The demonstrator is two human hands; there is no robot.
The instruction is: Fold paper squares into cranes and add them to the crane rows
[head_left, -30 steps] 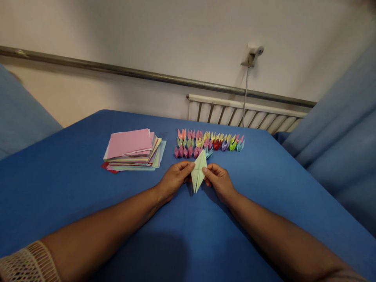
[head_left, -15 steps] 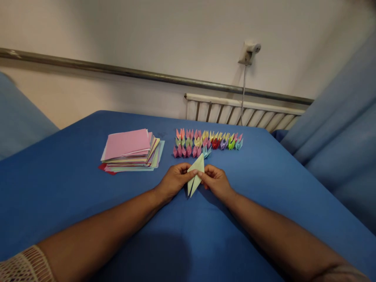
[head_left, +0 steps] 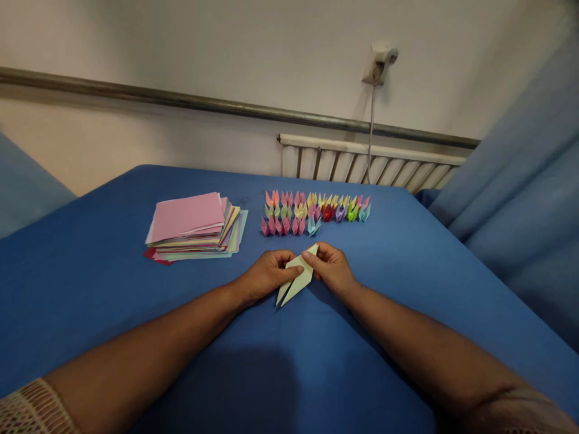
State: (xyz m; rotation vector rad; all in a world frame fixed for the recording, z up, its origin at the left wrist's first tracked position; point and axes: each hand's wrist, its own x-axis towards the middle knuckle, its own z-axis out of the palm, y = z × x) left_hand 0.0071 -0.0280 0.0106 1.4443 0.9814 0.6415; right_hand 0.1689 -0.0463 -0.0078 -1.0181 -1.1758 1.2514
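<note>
A pale green folded paper (head_left: 300,282), a long diamond with a slit at its lower end, is held between my two hands over the blue-covered table (head_left: 253,349). My left hand (head_left: 270,274) pinches its left side, thumb lying on the front face. On the upper right, my right hand (head_left: 331,265) grips the paper near its top point with the thumb in front. The fingers behind the paper are partly hidden. Just beyond my hands stand rows of small folded paper cranes (head_left: 298,226) in pink, yellow, green, red, purple and blue.
To the left lies a stack of coloured paper sheets (head_left: 187,218), pink on top. Behind the table are a wall rail (head_left: 217,107), a white radiator (head_left: 335,163) and a socket with a plugged-in cord (head_left: 374,65). A blue curtain (head_left: 525,199) hangs at the right.
The folded paper has tilted, its top point swinging right and its split end left. My right thumb has moved up toward the top point. The view has shifted slightly.
</note>
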